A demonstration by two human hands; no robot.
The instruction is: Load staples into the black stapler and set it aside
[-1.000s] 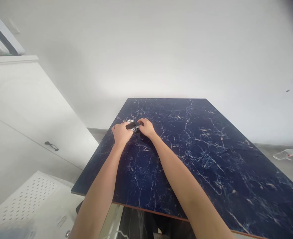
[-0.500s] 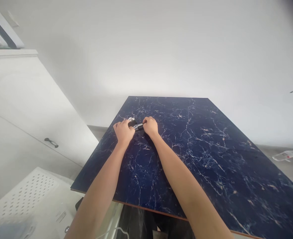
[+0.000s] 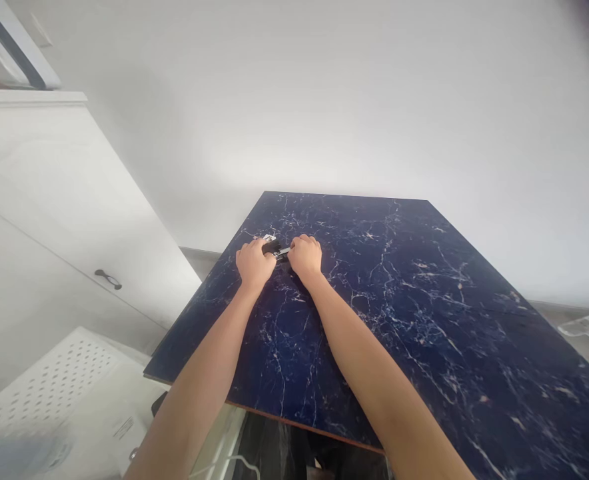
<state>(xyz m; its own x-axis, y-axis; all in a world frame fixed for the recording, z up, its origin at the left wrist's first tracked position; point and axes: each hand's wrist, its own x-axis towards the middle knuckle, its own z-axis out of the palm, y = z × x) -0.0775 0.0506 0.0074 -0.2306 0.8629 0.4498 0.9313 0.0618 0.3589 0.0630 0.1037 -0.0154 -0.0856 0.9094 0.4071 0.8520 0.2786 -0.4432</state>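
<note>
Between my hands is a black stapler (image 3: pixel 271 247) with a silver metal rail, held low over the blue marbled tabletop (image 3: pixel 399 280). My left hand (image 3: pixel 255 263) is curled around its black left part, thumb toward the rail. Closed over the right end of the rail is my right hand (image 3: pixel 305 256), which hides that end. A small white piece with dark marks (image 3: pixel 269 237) shows just behind the stapler; its kind is unclear.
A white cabinet (image 3: pixel 74 187) with a dark handle (image 3: pixel 108 279) stands at the left. Below it is a white perforated panel (image 3: pixel 69 380). A pale wall (image 3: pixel 354 100) rises behind the table. Clear plastic packaging (image 3: pixel 587 325) lies beyond the right edge.
My right hand has shifted slightly left over the rail, closer to my left hand, so less of the rail shows. The camera view has moved slightly.
</note>
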